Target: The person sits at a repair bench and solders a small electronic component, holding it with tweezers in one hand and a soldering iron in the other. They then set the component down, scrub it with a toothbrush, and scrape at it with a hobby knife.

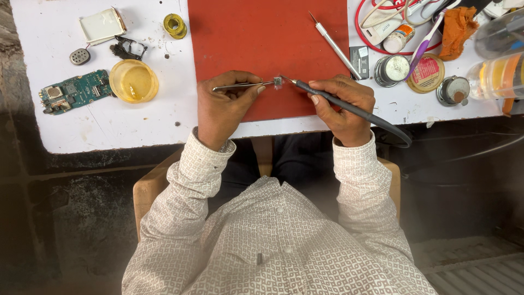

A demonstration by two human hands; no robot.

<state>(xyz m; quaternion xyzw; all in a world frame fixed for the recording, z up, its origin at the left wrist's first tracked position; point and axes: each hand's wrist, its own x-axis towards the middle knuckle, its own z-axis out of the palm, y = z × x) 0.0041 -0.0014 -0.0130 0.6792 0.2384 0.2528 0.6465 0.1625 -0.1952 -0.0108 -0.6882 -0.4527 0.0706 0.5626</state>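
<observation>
My left hand (pixel 222 106) grips metal tweezers (pixel 243 85) whose tips pinch a small square metal component (pixel 278 81) on the red mat (pixel 262 38). My right hand (pixel 343 106) holds a dark soldering iron (pixel 344 104) like a pen. Its fine tip touches the component from the right. The iron's black cord (pixel 396 131) loops off the table edge to the right. Both hands rest at the near edge of the mat.
On the white table: a green circuit board (pixel 75 91), a yellow dish (pixel 134 81), a solder coil (pixel 175 25), a white flat part (pixel 101 25) and a small speaker (pixel 79 56) at left. Right side holds a spare tool (pixel 335 46), round tins (pixel 427 72), an orange cloth (pixel 457 28), and bottles (pixel 499 76).
</observation>
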